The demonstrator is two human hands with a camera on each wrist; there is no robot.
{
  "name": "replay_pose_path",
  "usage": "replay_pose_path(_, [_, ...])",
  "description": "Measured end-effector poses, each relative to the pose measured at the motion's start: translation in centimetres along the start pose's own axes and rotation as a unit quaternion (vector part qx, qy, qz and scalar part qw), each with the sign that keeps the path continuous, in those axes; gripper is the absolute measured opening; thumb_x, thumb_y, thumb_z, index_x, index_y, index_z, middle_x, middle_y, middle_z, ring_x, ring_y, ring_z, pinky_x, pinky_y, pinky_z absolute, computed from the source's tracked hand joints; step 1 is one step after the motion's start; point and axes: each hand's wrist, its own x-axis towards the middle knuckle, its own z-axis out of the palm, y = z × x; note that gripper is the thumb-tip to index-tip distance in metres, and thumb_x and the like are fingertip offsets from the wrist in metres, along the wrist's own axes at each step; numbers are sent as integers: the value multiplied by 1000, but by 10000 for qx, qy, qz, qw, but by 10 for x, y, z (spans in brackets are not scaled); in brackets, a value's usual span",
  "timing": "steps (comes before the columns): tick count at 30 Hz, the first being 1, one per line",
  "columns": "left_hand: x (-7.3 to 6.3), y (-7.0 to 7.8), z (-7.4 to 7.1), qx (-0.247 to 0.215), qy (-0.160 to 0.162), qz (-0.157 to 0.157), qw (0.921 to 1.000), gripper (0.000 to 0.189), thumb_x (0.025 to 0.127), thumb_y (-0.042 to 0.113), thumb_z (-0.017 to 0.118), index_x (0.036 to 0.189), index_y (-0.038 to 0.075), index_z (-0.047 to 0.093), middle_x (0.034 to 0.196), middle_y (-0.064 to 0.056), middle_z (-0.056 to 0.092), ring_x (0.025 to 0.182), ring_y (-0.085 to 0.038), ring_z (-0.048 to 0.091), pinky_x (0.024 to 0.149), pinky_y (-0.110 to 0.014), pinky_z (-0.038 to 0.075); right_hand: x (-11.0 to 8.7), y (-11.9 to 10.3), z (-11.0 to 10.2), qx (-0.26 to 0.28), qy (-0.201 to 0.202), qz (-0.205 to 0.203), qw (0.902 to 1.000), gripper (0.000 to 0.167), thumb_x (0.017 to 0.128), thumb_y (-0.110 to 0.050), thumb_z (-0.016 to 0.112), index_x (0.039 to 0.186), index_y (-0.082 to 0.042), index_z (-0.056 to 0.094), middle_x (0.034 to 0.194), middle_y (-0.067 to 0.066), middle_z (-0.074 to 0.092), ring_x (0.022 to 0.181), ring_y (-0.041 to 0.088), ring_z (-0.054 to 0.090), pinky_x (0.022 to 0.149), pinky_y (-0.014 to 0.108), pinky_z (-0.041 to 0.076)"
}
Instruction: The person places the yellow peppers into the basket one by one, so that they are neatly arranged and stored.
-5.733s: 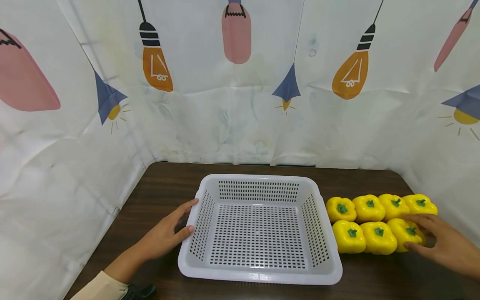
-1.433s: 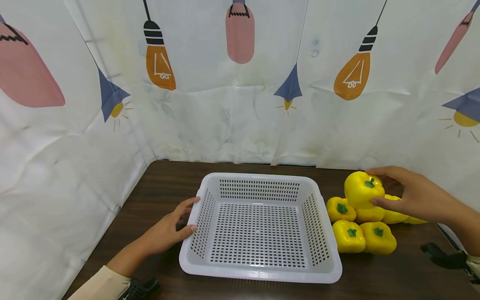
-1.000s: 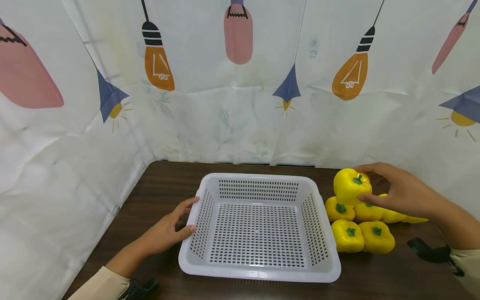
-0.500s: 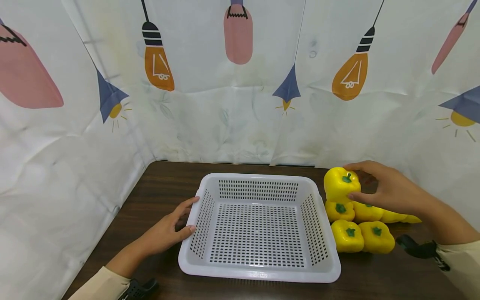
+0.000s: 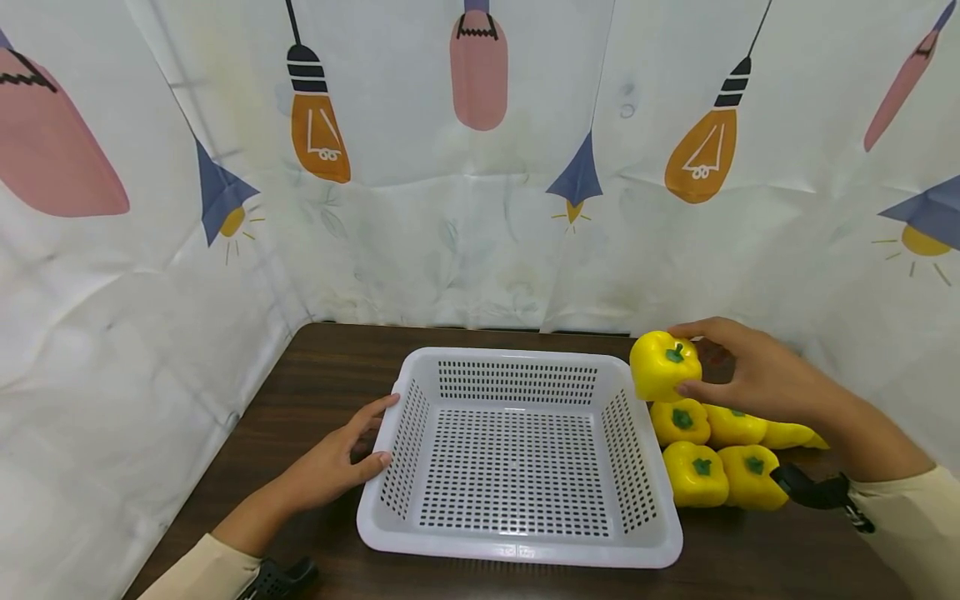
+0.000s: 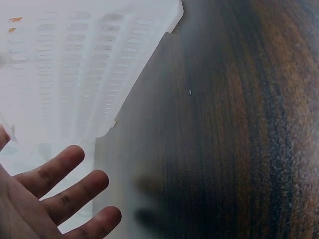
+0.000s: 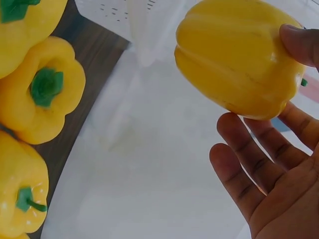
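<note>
My right hand (image 5: 761, 379) pinches a yellow bell pepper (image 5: 656, 371) with a green stem between thumb and fingers, raised beside the right rim of a white plastic basket (image 5: 517, 553). From the right wrist view, the thumb presses one end of this pepper (image 7: 234, 55) while two fingers extend below it. My left hand (image 5: 333, 462) rests index finger and thumb at the basket's left rim. In the left wrist view its other fingers (image 6: 75, 196) stretch out loosely beside the slotted basket wall (image 6: 65, 74). Nothing lies inside the basket.
Several more yellow bell peppers (image 5: 696, 475) stand in two rows right of the basket, partly covered by my right forearm. The dark wooden table (image 5: 337, 358) ends at a white patterned cloth (image 5: 450, 250) behind and on both sides.
My right hand has taken a bell pepper from the front row's right end, lifted it and carried it leftward to the basket's right rim. The left hand has stayed at the rim.
</note>
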Motion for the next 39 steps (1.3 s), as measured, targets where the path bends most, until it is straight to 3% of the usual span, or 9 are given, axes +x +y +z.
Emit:
replay_pose_path(7, [1, 2, -1, 31, 10, -29, 10000, 75, 100, 32, 64, 162, 33, 22, 141, -21, 51, 119, -40, 59, 83, -46, 56, 6, -4, 3, 201, -94, -78, 9997, 68, 87, -35, 84, 143, -13, 54, 123, 2, 61, 93, 16, 63, 79, 32, 57])
replay_pose_path(14, [2, 2, -2, -51, -44, -28, 10000, 75, 100, 31, 64, 162, 33, 22, 141, -22, 51, 117, -41, 61, 79, -39, 57, 13, -8, 8, 317, -149, -186, 9992, 68, 87, -33, 84, 144, -12, 53, 127, 3, 60, 94, 17, 64, 79, 34, 58])
replay_pose_path(21, [1, 2, -2, -42, -38, -16, 10000, 75, 100, 32, 64, 162, 34, 22, 140, -22, 51, 116, -41, 61, 78, -38, 57, 19, -12, 12, 296, -254, -59, 9992, 70, 87, -38, 84, 144, -12, 52, 130, 5, 59, 98, 18, 64, 82, 34, 57])
replay_pose_path(39, [0, 2, -1, -174, -64, -45, 9998, 76, 100, 30, 64, 162, 34, 22, 135, -21, 54, 114, -39, 62, 75, -33, 57, 37, -26, 24, 515, -438, -209, 9975, 70, 85, -34, 86, 144, -12, 53, 133, 7, 58, 107, 23, 64, 88, 45, 57])
